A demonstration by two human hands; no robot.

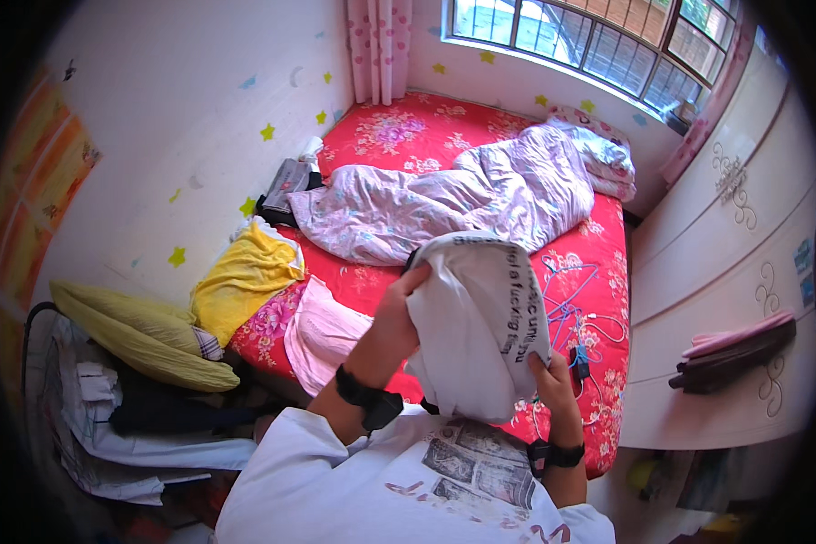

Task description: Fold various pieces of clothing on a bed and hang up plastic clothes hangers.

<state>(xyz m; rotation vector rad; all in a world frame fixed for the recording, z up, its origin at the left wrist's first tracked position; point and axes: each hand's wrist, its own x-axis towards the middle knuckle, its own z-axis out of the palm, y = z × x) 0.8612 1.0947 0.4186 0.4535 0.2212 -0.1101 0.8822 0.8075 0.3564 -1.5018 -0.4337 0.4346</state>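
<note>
A white garment with black lettering is bunched up in front of my chest, above the red flowered bed. My left hand is closed on its upper left edge. Lower down on the opposite side, the fingers of my right hand grip its edge. Folds hide its full shape. Each wrist wears a black band. Behind the garment lie a crumpled pale purple quilt and, to the right, several thin wire hangers. A pink cloth rests on the bed left of my left forearm.
A yellow garment lies at the bed's left corner, near a grey and black bag. Green cushions and piled clothes are at lower left. White cords lie on the bed's right side, facing a white wardrobe.
</note>
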